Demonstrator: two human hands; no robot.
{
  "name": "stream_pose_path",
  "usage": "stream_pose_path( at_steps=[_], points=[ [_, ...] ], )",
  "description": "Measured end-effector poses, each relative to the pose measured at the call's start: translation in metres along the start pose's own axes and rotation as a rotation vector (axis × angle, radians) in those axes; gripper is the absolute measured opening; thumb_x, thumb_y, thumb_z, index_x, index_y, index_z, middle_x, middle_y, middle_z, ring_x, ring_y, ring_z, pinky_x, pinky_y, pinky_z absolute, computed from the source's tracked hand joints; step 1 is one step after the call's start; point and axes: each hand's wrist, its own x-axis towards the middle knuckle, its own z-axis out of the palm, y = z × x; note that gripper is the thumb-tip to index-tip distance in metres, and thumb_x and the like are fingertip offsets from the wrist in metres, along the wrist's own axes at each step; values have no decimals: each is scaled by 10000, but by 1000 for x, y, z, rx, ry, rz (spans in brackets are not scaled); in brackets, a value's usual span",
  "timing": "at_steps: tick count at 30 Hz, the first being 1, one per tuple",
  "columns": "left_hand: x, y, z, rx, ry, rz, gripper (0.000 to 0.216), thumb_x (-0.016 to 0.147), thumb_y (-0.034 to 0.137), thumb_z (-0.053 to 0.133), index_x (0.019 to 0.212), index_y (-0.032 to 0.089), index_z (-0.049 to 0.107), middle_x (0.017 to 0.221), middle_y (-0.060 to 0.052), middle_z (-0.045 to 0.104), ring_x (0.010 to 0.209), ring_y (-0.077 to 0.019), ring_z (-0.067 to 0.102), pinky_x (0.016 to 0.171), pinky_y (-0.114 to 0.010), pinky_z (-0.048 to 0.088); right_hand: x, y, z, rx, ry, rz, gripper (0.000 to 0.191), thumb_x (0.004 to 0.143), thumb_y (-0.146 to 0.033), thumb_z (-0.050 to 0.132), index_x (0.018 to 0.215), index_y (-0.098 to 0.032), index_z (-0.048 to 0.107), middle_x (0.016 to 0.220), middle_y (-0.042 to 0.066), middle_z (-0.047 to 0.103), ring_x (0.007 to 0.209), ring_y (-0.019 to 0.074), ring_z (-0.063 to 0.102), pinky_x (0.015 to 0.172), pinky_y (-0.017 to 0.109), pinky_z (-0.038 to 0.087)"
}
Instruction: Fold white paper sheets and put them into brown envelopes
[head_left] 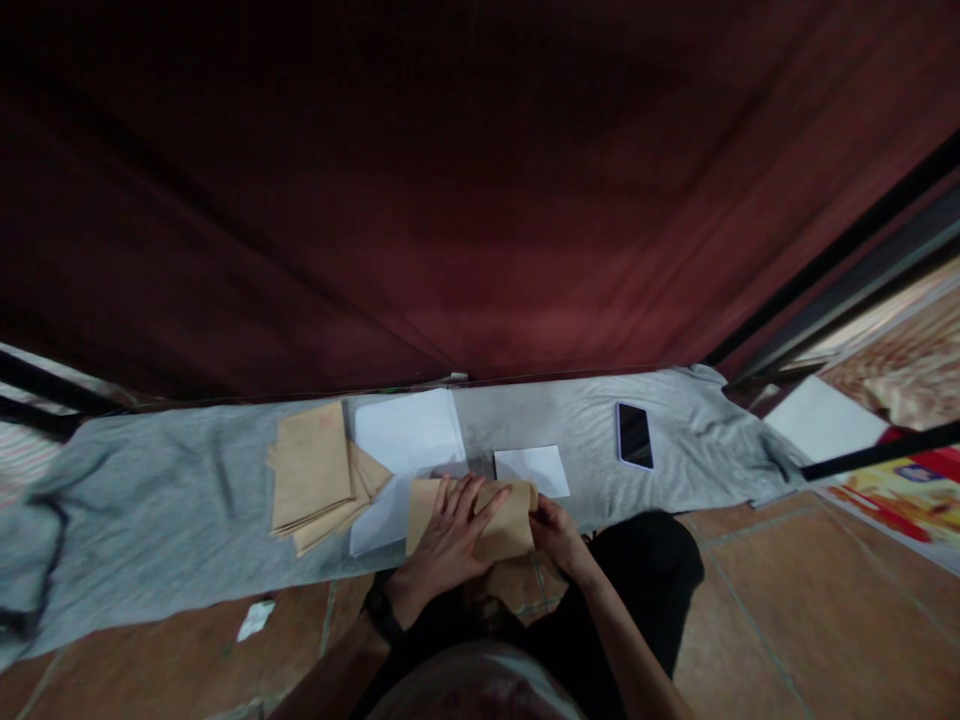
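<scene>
A brown paper envelope lies crosswise in front of me, over the near edge of the grey cloth. My left hand rests flat on it with the fingers spread. At the envelope's right end, my right hand pinches the edge, where the paper curls up. Just beyond sits a small stack of white cards or paper. White sheets lie to the left, partly under the brown envelope. Farther left is a fanned pile of brown envelopes.
A phone lies on the grey cloth at the right. Behind the cloth rises a dark red panel. Dark metal bars stand at the right. On the tiled floor there is a white scrap.
</scene>
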Motion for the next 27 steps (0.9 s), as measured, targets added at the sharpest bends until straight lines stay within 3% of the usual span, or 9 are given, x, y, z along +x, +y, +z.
stream_pose_path(
  at_steps=[4, 7, 13, 18, 25, 27],
  points=[
    [1, 3, 0, 21, 16, -37, 917, 794, 432, 728, 1573, 308, 261, 1551, -144, 364, 1449, -392, 306, 1198, -641, 118, -3, -9, 5, -293, 292, -38, 204, 902, -417, 563, 976, -229, 590, 749, 10, 607, 696, 180, 575, 715, 292, 496],
    [3, 1, 3, 11, 25, -86, 929, 789, 423, 721, 1577, 293, 247, 1558, -149, 361, 1457, -397, 294, 1198, -644, 111, -7, -22, 9, -465, 475, -119, 184, 924, -395, 540, 955, -217, 578, 812, 38, 595, 744, 193, 566, 765, 313, 480],
    [2, 2, 12, -43, -22, -141, 1106, 678, 368, 777, 1593, 246, 166, 1595, -165, 307, 1477, -395, 253, 1204, -619, 134, -14, -38, 4, -368, 215, -150, 279, 948, -224, 424, 1036, -218, 689, 1000, 91, 707, 911, 216, 657, 817, 306, 502],
    [1, 5, 22, -8, -35, -95, 1069, 654, 334, 773, 1576, 268, 235, 1584, -156, 332, 1475, -394, 264, 1207, -616, 106, -15, -44, -16, -460, 149, -100, 334, 885, -154, 465, 1033, -228, 754, 1012, 84, 740, 952, 227, 670, 893, 337, 505],
    [5, 10, 24, 4, -22, -119, 1084, 660, 316, 756, 1583, 231, 194, 1547, -174, 381, 1454, -387, 317, 1196, -600, 161, -17, -33, -10, -247, 119, -25, 300, 857, -185, 470, 940, -193, 758, 761, 20, 710, 689, 167, 615, 640, 253, 466],
    [5, 12, 22, 12, -34, -80, 1067, 672, 288, 744, 1583, 236, 191, 1538, -168, 401, 1449, -375, 334, 1201, -602, 141, -19, -29, -10, -306, 98, -9, 290, 840, -160, 463, 844, -188, 751, 695, 9, 682, 659, 160, 592, 613, 243, 435]
  ],
)
